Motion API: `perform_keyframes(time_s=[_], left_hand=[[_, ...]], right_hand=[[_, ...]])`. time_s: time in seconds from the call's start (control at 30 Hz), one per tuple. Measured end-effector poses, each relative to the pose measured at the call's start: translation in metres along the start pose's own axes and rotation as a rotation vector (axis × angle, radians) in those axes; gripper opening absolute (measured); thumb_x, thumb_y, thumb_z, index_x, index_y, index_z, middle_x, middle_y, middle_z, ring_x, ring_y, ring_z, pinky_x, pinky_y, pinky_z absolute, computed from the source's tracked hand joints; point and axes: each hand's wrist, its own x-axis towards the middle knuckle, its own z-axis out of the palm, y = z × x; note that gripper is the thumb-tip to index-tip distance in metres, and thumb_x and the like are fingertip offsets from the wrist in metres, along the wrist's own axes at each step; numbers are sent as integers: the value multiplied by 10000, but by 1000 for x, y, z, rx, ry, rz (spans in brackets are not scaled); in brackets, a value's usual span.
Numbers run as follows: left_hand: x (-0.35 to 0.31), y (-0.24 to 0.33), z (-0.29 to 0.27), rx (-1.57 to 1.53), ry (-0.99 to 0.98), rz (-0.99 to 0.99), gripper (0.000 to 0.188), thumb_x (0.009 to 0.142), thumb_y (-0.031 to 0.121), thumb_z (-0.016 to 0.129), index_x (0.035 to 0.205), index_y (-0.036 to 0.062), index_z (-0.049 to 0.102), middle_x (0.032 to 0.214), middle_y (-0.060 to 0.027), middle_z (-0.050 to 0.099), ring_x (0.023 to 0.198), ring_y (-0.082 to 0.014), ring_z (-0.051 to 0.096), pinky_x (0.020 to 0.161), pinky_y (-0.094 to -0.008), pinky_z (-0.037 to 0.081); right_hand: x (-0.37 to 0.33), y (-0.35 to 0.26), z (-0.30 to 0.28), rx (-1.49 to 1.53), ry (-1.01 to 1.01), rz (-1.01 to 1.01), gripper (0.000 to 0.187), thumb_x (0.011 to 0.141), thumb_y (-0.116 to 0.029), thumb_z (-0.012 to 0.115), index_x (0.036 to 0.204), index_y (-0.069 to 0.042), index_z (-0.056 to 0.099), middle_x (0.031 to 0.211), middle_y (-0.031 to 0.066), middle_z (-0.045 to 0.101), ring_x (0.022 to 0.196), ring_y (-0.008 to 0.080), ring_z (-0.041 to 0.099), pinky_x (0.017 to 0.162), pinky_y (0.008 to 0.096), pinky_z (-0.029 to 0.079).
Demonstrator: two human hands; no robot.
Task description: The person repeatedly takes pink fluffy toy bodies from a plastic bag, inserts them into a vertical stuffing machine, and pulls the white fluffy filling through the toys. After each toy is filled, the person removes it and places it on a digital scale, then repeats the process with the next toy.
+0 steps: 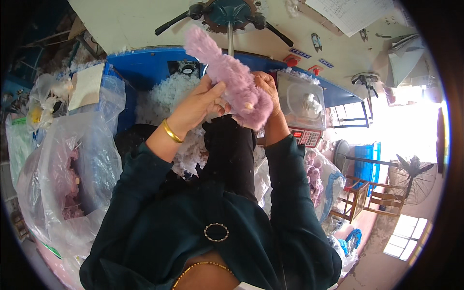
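Observation:
A fluffy mauve plush toy point(232, 75) is held up in front of the machine, its long narrow end pointing up and to the left. My left hand point(205, 99) grips its lower left side between thumb and fingers. On the other side, my right hand point(267, 86) is closed round the edge of the plush, with some fingertips hidden behind the fur. A thin metal tube point(230, 41) comes down from the machine's dark round fitting point(229, 13) and passes behind the toy. Whether the tube touches the toy, I cannot tell.
White stuffing point(166, 99) lies in the blue-edged bin below my hands. Clear plastic bags of mauve plush stand at left point(72, 164) and right point(314, 179). A scale point(305, 137) with a clear tub point(302, 99) sits at right. Snips point(316, 42) lie on the machine top.

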Motion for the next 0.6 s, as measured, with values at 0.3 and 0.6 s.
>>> perform_keyframes(time_s=[0.3,0.6], left_hand=[[5,2,29,171,218,233,406,969,205,506,1297,29,345,1158,-133,541,931,-235,638,641,-318,597],[11,-29,29,252,190,282,365,970,128,464,1303,46,336,1147,-120,535,928,-202,632,673,-312,584]], right_hand=[[-8,-38,95,-1332,111,-280,634,832,-475,628,1205,26,520,1127,241,595,1033,377,581,851,374,467],[1,-6,44,-815,11,-282,582,785,-480,684,1072,15,573,924,175,643,846,291,647,716,354,491]])
